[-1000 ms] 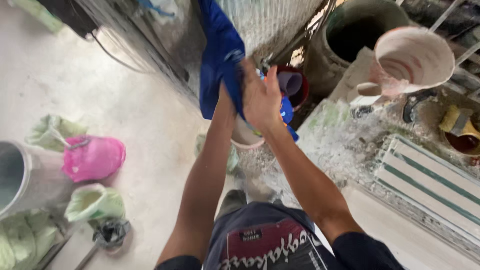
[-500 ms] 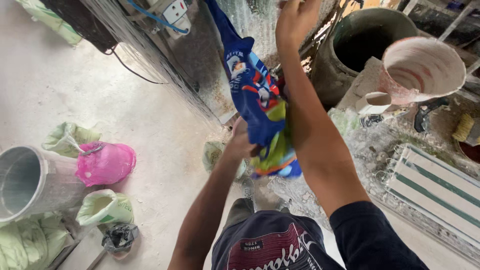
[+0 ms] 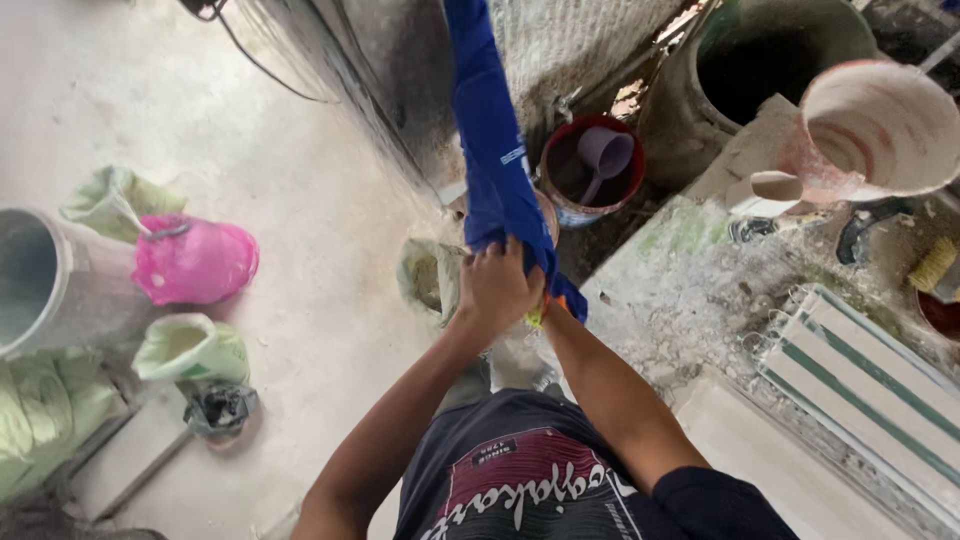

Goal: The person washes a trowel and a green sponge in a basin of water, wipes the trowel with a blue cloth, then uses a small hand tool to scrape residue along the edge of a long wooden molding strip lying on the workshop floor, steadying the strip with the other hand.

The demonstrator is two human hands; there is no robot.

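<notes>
A pale concrete floor (image 3: 300, 200) carries everything, with a dusty tiled slab (image 3: 690, 300) along its right edge. At the top right edge of the floor stands a big dark drum (image 3: 760, 70), open mouth up, and next to it, further right, a white bucket (image 3: 880, 125) with reddish stains, tilted so its inside shows. On the left edge a grey metal bucket (image 3: 55, 275) lies on its side, with a crumpled green sack (image 3: 40, 420) below it toward the bottom left corner.

A long blue cloth (image 3: 490, 130) hangs down from the top edge, stretched straight and narrow, its lower end gathered over the middle of the floor. There the left hand (image 3: 497, 288) is closed tight around the bunched end. The right hand is almost wholly hidden behind the left hand and the cloth; its forearm runs up to the same bunch, but whether it grips cannot be told.

Just right of the cloth sits a red bucket (image 3: 592, 170) holding a purple scoop (image 3: 603, 155). A pink plastic bag (image 3: 195, 262) lies touching the metal bucket, a small green bag (image 3: 192, 348) stands open below it, and a dark crumpled bag (image 3: 218, 408) lies just beneath that. A green-striped white panel (image 3: 860, 380) rests at the right edge.
</notes>
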